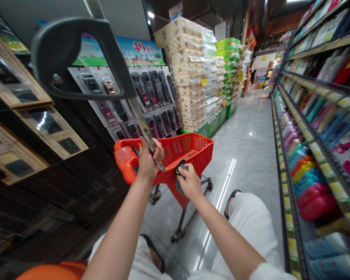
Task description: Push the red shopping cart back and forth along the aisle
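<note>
My left hand (148, 159) is wrapped round the metal blade of a hand saw (141, 122), beside the handle of a red shopping cart. The saw's dark grey handle (116, 58) points up toward the upper left, and the blade's low end reaches the cart's rim. My right hand (189, 181) is closed on a small black object (181, 168) with a bit of yellow-green, at the side of the red cart (198, 155). Fingers partly hide that object, so its kind is unclear.
Shelves of bottles (312, 167) line the right side. Stacked tissue packs (189, 74) stand beyond the cart, near a rack of hanging packaged tools (154, 89). Boxed goods (49, 124) are at the left. The tiled floor (251, 132) runs down the aisle.
</note>
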`<action>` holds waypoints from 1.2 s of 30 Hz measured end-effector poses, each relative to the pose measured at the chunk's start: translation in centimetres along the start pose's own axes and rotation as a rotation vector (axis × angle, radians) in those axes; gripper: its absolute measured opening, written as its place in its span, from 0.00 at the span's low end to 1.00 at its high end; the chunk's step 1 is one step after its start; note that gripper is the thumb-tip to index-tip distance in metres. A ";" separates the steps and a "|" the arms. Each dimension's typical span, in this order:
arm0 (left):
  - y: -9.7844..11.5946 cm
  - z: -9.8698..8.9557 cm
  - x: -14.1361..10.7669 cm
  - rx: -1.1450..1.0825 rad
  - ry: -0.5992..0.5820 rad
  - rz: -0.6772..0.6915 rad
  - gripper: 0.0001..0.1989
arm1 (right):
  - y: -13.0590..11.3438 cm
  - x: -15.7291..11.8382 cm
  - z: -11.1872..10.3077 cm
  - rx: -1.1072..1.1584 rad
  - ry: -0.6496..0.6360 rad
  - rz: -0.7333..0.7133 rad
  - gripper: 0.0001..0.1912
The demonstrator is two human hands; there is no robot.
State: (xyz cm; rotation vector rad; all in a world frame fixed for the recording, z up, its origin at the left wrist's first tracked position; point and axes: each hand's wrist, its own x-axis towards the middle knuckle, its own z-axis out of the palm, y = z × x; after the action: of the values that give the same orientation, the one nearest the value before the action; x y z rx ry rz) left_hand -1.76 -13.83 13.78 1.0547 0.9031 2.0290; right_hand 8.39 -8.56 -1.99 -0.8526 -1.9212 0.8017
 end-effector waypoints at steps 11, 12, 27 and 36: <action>0.6 -0.5 -0.4 0.020 -0.003 0.021 0.27 | 10.8 3.9 0.9 0.241 0.315 0.357 0.22; 0.6 -0.6 -0.4 0.020 -0.008 0.027 0.27 | 11.6 4.7 0.8 0.263 0.360 0.406 0.23; 0.3 0.1 -0.1 0.004 0.028 0.000 0.28 | 6.4 2.4 6.3 0.320 0.365 0.442 0.22; 0.1 0.4 0.0 0.028 0.024 0.031 0.29 | 3.0 -1.5 5.2 0.374 0.133 0.152 0.15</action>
State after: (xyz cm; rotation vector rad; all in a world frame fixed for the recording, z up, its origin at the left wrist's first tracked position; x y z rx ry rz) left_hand -1.45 -13.83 14.00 1.0673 0.9358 2.0638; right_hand 5.16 -9.13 -7.27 -0.8028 -1.5383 1.1241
